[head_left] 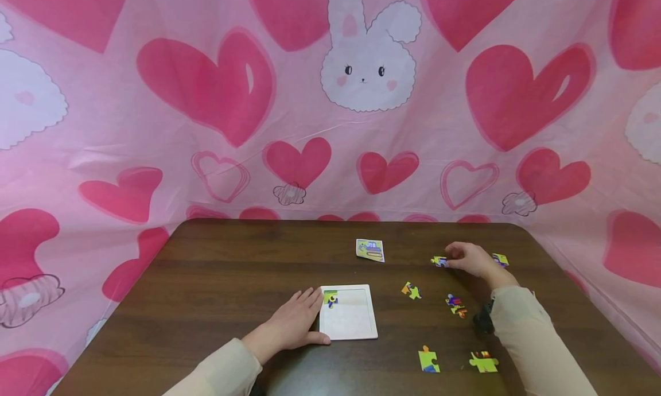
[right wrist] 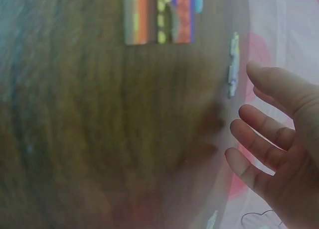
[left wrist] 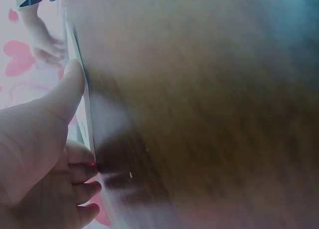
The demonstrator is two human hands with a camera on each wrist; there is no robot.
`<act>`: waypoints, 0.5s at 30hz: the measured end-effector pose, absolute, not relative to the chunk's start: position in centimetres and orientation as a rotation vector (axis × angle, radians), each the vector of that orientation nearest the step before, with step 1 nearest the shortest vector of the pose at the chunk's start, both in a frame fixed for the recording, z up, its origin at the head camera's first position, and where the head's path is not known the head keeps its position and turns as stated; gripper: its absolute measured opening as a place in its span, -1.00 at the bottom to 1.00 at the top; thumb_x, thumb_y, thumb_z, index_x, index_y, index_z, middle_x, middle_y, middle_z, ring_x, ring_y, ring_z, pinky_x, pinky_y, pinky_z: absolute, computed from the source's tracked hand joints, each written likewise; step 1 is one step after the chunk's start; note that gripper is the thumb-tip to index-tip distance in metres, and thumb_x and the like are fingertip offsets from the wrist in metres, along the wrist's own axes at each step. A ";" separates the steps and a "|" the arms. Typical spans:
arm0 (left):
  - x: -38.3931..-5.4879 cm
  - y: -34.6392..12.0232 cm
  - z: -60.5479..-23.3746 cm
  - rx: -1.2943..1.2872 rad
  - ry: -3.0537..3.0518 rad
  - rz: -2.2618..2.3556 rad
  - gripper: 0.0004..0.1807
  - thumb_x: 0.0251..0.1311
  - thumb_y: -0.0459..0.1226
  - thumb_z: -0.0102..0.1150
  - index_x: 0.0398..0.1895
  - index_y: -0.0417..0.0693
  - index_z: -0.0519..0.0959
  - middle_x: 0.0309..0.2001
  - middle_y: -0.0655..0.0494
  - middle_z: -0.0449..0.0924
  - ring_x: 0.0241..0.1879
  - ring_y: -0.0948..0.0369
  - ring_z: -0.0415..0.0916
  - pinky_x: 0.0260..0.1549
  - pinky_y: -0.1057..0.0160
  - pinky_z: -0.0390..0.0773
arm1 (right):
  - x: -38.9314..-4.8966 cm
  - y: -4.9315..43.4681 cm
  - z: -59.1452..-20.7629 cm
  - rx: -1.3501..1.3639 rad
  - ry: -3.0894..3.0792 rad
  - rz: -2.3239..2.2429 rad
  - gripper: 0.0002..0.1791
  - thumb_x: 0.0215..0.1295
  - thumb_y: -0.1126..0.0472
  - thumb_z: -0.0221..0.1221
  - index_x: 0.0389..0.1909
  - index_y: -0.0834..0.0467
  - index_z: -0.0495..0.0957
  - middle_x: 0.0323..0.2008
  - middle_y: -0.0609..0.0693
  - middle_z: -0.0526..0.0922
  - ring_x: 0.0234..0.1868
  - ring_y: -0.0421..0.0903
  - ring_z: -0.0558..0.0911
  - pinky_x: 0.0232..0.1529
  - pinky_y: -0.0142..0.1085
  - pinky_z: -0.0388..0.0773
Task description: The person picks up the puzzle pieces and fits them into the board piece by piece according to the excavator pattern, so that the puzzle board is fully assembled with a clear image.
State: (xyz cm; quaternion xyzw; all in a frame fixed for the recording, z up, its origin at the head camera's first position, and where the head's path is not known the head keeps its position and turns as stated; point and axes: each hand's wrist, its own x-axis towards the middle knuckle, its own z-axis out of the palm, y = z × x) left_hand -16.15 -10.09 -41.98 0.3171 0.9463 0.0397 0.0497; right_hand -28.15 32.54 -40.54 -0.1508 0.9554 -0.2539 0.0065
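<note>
My left hand (head_left: 291, 321) lies with straight fingers along the left edge of a white square puzzle tray (head_left: 351, 330), its thumb at the near corner. One yellow-green and blue puzzle piece (head_left: 330, 297) sits in the tray's far left corner. At the far right of the table, my right hand (head_left: 470, 259) hovers by a yellow and blue puzzle piece (head_left: 439, 261). The right wrist view shows that piece (right wrist: 233, 64) just beyond the thumb tip, with a gap between them and the fingers (right wrist: 256, 137) loosely bent around nothing.
A small picture card (head_left: 370, 250) lies beyond the tray. More puzzle pieces are spread on the right: one orange and green (head_left: 412, 291), one red and blue (head_left: 456, 306), two yellow-green nearer the front (head_left: 428, 360), and one behind the right hand (head_left: 501, 259). A heart-patterned cloth (head_left: 310, 120) hangs behind.
</note>
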 end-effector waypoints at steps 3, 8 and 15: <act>-16.1 -10.1 -42.0 0.966 2.880 0.124 -0.05 0.05 0.24 0.08 0.28 -0.35 0.24 0.31 -0.21 0.16 0.28 -0.05 0.12 0.19 0.00 0.15 | -28.2 32.7 -40.9 -0.452 2.970 -0.783 -0.65 0.08 0.20 0.30 -0.19 0.33 0.50 -0.35 0.14 0.52 -0.31 0.07 0.47 -0.24 0.01 0.42; -16.2 -10.1 -42.0 0.954 2.871 0.124 -0.05 0.05 0.24 0.07 0.28 -0.34 0.24 0.31 -0.20 0.15 0.29 -0.04 0.11 0.20 0.01 0.14 | -28.4 32.8 -41.2 -0.444 2.967 -0.752 -0.67 0.06 0.22 0.31 -0.20 0.31 0.51 -0.36 0.14 0.50 -0.33 0.07 0.46 -0.27 0.01 0.42; -16.1 -10.1 -42.0 0.945 2.860 0.130 -0.05 0.05 0.24 0.07 0.29 -0.33 0.23 0.32 -0.20 0.15 0.29 -0.04 0.10 0.20 0.01 0.14 | -28.6 32.6 -41.3 -0.513 2.975 -0.730 -0.81 0.03 0.28 0.30 -0.36 0.26 0.53 -0.46 0.02 0.49 -0.40 -0.03 0.43 -0.34 -0.11 0.39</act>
